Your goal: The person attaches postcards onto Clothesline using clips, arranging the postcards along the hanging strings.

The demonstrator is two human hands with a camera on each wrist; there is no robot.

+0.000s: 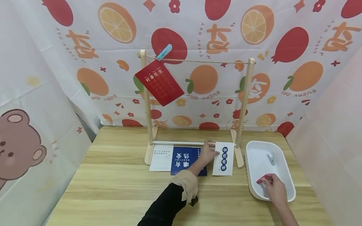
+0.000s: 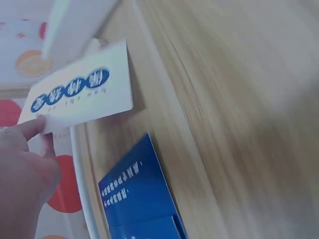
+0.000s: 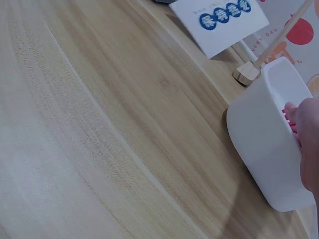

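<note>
My left hand (image 1: 208,152) pinches the edge of a white card (image 1: 223,158) with dark blue round characters, in front of the wooden stand. In the left wrist view thumb and finger grip a corner of that card (image 2: 82,89), which is raised at a tilt. My right hand (image 1: 274,189) is over the near side of the white plastic tub (image 1: 291,192), pinching a small red clothespin (image 1: 260,180). The right wrist view shows the clothespin (image 3: 288,115) mostly hidden behind fingers and tub wall. A grey clothespin (image 1: 271,159) lies inside the tub.
A rope (image 1: 200,61) spans the stand's posts (image 1: 245,103). From its left end a blue clothespin (image 1: 164,52) hangs a red card (image 1: 159,82), tilted. White (image 1: 161,158) and dark blue cards (image 1: 182,161) lie by the stand's lower bar (image 1: 179,143). Printed cloth surrounds the wooden table (image 1: 115,192).
</note>
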